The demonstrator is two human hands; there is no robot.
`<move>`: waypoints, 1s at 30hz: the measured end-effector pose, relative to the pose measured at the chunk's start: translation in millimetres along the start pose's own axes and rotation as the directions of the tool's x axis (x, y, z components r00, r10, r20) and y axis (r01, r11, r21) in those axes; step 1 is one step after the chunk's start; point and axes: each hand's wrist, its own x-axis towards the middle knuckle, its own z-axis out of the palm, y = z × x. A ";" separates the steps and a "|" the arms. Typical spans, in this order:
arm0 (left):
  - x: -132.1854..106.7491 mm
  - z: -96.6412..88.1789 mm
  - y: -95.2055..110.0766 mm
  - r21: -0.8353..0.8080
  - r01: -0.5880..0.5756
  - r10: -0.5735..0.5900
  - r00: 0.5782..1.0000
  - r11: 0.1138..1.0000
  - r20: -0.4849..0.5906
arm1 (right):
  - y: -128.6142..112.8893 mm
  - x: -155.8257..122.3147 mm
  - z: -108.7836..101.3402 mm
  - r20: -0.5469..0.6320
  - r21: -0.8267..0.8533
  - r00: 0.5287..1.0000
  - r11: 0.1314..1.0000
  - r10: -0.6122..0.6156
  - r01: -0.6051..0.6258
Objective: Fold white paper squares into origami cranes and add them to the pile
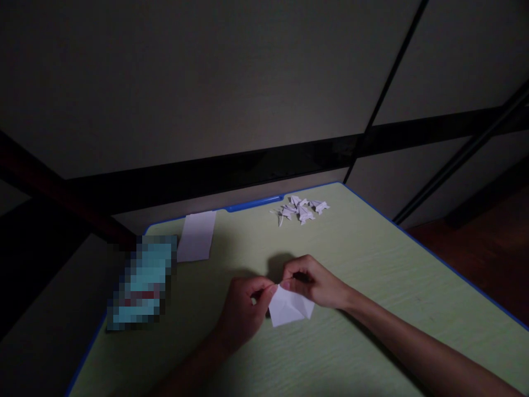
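A small white folded paper (288,307) is held just above the pale green table (372,275), near its middle. My left hand (243,311) pinches the paper's upper left corner with closed fingers. My right hand (316,284) pinches the top of the same paper from the right, fingers curled. The paper hangs down between both hands in a pointed, partly folded shape.
A pile of several small folded white paper figures (300,210) lies at the table's far edge. A stack of white paper sheets (197,236) rests at the far left. A blurred blue-green object (142,281) sits on the left edge. Dark wall and floor surround the table.
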 end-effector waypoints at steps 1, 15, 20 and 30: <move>0.0 -0.4 -1.4 0.017 -0.006 0.006 1.000 1.000 -0.005 | 1.3 1.0 0.6 -0.019 0.015 1.000 1.000 0.012 -0.012; -0.5 -1.3 -2.6 -0.021 0.058 -0.059 0.994 0.998 -0.091 | 3.2 7.7 -7.6 -0.040 0.271 0.978 0.945 0.203 -0.185; -1.4 -1.0 -4.8 -0.052 0.077 -0.078 0.996 0.996 -0.033 | 6.0 6.4 -4.6 -0.048 0.262 0.980 0.949 0.195 -0.176; 6.8 -1.0 -5.8 -0.129 0.150 -0.144 0.988 0.980 0.054 | 5.1 8.2 -2.8 -0.059 0.272 0.982 0.949 0.179 -0.157</move>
